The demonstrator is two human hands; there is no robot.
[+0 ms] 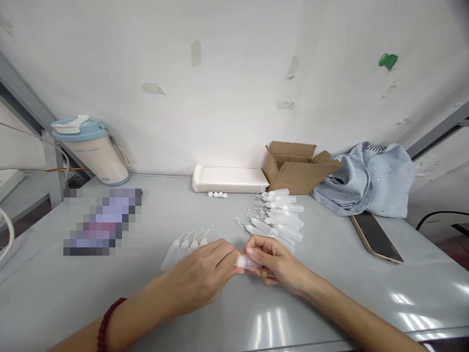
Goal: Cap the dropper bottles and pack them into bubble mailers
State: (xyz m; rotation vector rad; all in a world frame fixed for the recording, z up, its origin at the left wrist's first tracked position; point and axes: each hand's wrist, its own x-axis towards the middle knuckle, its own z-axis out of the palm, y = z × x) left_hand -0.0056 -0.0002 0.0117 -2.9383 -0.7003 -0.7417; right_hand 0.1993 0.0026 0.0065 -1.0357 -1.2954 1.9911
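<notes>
A small translucent squeeze bottle lies sideways between my two hands, close above the table. My right hand is closed around its body, thumb on top. At the other end, the fingers of my left hand pinch the white cap, and they hide part of it. Beyond my left hand, several similar bottles with thin curved tips lie in a row. A looser pile of such bottles lies beyond my right hand. Several small white caps sit farther back.
A stack of white flat packs and an open cardboard box stand against the wall. On the right are a light blue cloth bag and a phone. A tumbler and a blurred-out flat object are on the left.
</notes>
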